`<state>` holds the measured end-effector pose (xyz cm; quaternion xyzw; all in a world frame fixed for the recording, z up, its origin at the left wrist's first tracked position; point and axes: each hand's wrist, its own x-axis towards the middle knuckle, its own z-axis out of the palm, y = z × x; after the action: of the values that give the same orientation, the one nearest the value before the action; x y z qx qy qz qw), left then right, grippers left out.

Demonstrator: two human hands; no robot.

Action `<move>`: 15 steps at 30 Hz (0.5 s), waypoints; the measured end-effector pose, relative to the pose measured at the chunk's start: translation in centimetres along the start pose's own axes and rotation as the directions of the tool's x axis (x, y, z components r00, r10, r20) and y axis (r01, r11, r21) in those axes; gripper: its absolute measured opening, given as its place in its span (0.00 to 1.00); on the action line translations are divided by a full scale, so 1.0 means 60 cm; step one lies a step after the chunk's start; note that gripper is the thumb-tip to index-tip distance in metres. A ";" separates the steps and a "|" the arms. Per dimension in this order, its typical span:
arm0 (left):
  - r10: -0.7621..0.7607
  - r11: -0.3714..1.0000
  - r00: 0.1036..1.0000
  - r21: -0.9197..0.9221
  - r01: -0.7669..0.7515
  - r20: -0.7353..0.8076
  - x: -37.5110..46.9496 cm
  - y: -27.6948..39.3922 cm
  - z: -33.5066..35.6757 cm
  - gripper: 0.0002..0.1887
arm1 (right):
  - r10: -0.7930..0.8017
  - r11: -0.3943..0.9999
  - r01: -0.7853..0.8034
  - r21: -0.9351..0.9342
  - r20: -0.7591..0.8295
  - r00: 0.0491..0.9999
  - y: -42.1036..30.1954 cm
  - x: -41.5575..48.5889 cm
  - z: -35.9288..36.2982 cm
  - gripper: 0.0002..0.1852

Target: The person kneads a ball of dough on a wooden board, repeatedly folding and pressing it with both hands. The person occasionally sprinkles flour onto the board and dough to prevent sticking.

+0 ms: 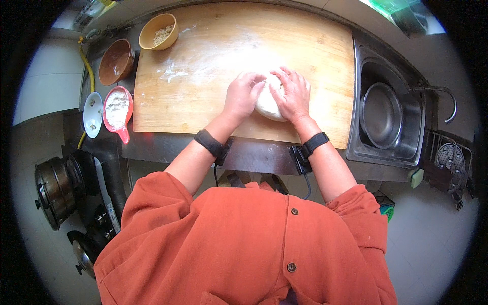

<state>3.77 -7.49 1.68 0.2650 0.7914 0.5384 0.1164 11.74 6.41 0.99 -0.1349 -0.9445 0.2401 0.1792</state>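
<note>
A smooth, pale lump of dough point(271, 107) lies on the wooden board point(198, 91), right of its middle. Its left side is gripped by my left hand point(244, 91), with thumb and fingers curled at its upper edge. My right hand point(292, 93) holds the dough from the right, palm against it and fingers spread over its far part. Both hands cover much of the upper dough. White flour point(171, 72) is dusted over the board's left and far areas. Black straps with small devices sit on both wrists.
Left of the board stand a red-handled bowl of flour point(116, 108), a white dish point(93, 114) and a brown bowl point(114, 63). A yellow bowl point(173, 36) with small crumbly pieces is at the far left corner. Right, a metal basin point(381, 114) sits in the sink point(413, 129).
</note>
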 end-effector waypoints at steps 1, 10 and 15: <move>0.039 0.998 0.999 0.055 -0.039 0.002 0.002 0.006 0.000 0.05 | -0.001 1.000 0.001 0.000 0.002 1.000 0.001 0.000 0.000 0.18; 0.063 0.938 0.994 0.334 -0.090 0.091 0.032 0.006 -0.004 0.07 | -0.017 0.999 0.017 0.029 -0.008 1.000 0.006 -0.001 0.006 0.20; -0.233 0.963 0.958 0.177 0.203 0.170 0.047 -0.008 -0.008 0.10 | -0.015 0.999 0.015 0.042 -0.004 1.000 0.006 -0.001 0.005 0.20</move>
<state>1.08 -6.47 1.67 0.2342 0.8412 0.4305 0.2284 11.73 6.59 0.57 -0.1245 -0.9399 0.2581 0.1855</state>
